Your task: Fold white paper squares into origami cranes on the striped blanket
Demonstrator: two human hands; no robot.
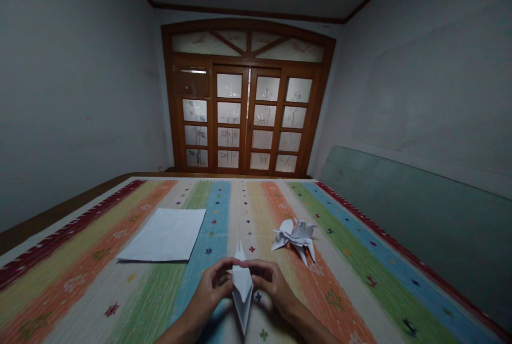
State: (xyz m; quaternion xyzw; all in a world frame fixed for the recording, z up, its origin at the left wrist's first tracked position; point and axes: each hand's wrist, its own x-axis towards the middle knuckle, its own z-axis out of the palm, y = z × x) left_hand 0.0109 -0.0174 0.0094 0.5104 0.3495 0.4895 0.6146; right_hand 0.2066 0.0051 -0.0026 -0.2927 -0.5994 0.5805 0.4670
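Origami model (242, 290) of crisp white paper sits low in the head view, a narrow, sharp-pointed spindle of layered folds, held just above the bed's striped woven cover (320, 301); whether its lower tip touches the cloth I cannot tell. Left hand (212, 290) lies at its 9 o'clock and right hand (272, 288) at its 3 o'clock. The fingers (224, 265) of both hands are closed in a pinch on its flanks, with the fingertips almost meeting near its upper part.

At 10 o'clock from the hands, well apart from them, a flat, smooth sheet of white paper (164, 234) lies square-cornered on the ribbed cotton. At 1 o'clock, near the right hand, a finished folded paper figure (296, 237) rests with spiky, angular points spread out. Open cover stretches between the sheet and the figure. A wooden bed rail (60, 216) bounds the far left edge, a green padded panel (420, 226) runs along the right, and glazed wooden doors (248, 114) stand at 12 o'clock.
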